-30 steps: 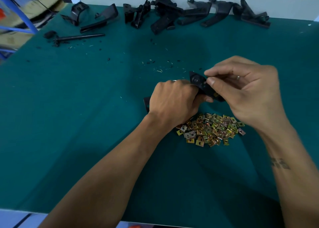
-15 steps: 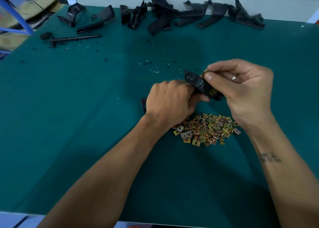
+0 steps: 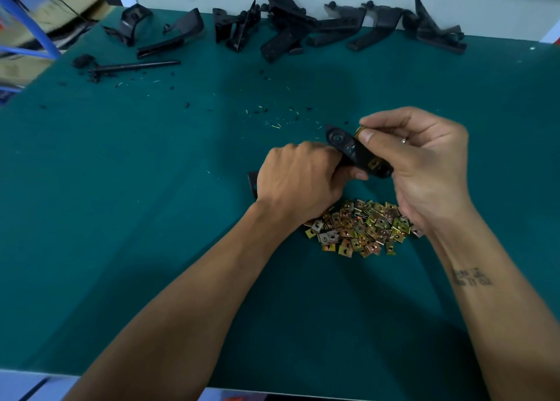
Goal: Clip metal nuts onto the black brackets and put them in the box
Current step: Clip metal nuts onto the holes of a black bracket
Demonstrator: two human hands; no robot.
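Here the left hand (image 3: 298,177) wraps a tight grip round a black bracket (image 3: 354,152), held just above the nut pile (image 3: 362,229) on the green surface (image 3: 136,203). The right hand (image 3: 421,161) pinches a nut (image 3: 358,132) against the bracket's edge — another nut (image 3: 375,164) already sits clipped lower down. More brackets (image 3: 291,27) line the far edge.

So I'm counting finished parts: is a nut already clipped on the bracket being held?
Yes, one nut sits on the bracket near its lower end; the right hand pinches another nut.

Assembly workshop: green workbench mat (image 3: 151,188), loose black brackets (image 3: 291,27), nut pile (image 3: 360,230).
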